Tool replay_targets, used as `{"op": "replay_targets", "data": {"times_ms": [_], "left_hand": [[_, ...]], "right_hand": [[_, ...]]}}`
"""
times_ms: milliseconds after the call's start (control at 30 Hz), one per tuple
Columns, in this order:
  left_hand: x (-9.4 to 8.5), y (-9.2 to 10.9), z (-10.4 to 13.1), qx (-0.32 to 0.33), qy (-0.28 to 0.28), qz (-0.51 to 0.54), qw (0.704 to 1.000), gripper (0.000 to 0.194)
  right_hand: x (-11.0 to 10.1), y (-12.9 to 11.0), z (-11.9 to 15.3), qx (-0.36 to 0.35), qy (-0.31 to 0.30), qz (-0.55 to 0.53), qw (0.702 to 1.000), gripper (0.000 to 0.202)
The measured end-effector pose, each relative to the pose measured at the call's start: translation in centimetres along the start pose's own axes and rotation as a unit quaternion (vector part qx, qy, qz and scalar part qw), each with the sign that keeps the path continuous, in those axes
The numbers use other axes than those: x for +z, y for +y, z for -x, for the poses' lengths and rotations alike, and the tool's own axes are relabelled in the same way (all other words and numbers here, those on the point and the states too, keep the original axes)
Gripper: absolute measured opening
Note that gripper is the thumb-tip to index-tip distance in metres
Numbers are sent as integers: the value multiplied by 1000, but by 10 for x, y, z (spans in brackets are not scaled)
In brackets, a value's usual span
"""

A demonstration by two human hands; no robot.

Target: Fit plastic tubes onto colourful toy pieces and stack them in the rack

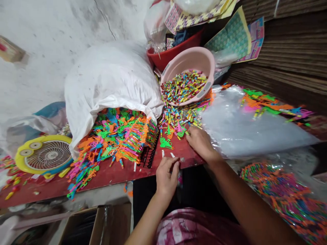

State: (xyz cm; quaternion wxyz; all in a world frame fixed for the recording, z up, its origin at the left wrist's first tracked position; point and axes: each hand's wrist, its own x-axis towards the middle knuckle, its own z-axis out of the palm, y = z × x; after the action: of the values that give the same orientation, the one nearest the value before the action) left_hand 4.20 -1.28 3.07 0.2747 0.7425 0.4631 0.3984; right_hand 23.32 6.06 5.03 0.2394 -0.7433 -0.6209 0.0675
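My left hand is at the front edge of the red table, its fingers curled inward. Whatever lies within them is hidden, though a small striped piece shows just below the fingertips. Over the table my right hand has its fingertips pressed together at the edge of a spill of small striped tubes. Close to those fingertips lie a pink and green plastic toy piece, an orange one and a green one. Left of them, a black rack stands beside stacked coloured pieces.
A white sack spills coloured plastic pieces. The tilted pink basin holds more tubes. Clear plastic bags cover the right side. At left stands a yellow fan; below the table is a cardboard box.
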Motion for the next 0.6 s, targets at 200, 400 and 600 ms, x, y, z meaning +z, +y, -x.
{"op": "replay_targets", "data": {"times_ms": [200, 400, 600], "left_hand": [[6, 7, -4, -147, 44, 206, 966, 29], [4, 10, 4, -261, 143, 409, 863, 30], [-17, -4, 10, -265, 244, 427, 829, 36]], "right_hand": [[25, -18, 47, -102, 130, -243, 956, 4], [47, -55, 77, -137, 137, -302, 933, 7], [67, -84, 86, -188, 119, -339, 914, 12]]}}
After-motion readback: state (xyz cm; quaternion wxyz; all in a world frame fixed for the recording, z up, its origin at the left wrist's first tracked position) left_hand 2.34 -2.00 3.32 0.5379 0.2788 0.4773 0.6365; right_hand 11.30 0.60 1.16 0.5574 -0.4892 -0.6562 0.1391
